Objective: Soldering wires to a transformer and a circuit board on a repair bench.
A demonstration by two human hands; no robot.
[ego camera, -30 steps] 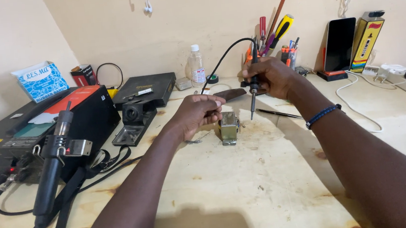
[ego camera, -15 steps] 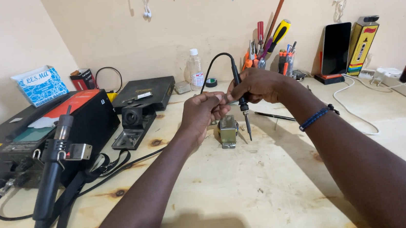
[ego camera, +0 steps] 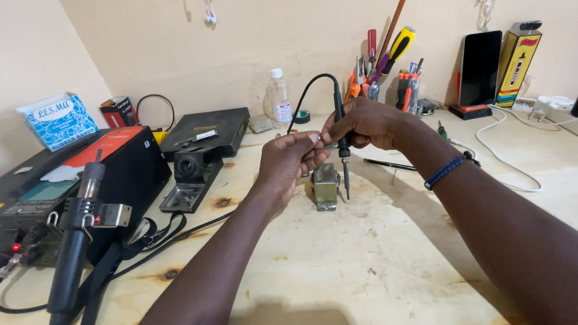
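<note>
Both hands drawn closer together, right hand (ego camera: 362, 122) grip closed on black soldering iron (ego camera: 342, 144), tip down beside small metal bracket (ego camera: 325, 186) on wooden bench (ego camera: 381, 259), left hand (ego camera: 289, 162) fingers pinched, contents unclear

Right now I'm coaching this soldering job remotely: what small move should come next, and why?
Probably lower the soldering iron a touch toward the small metal part on the bench. The right hand holds the iron upright with its tip beside the part, seemingly just short of contact. The left hand pinches something thin at the iron, too small to identify.
</note>
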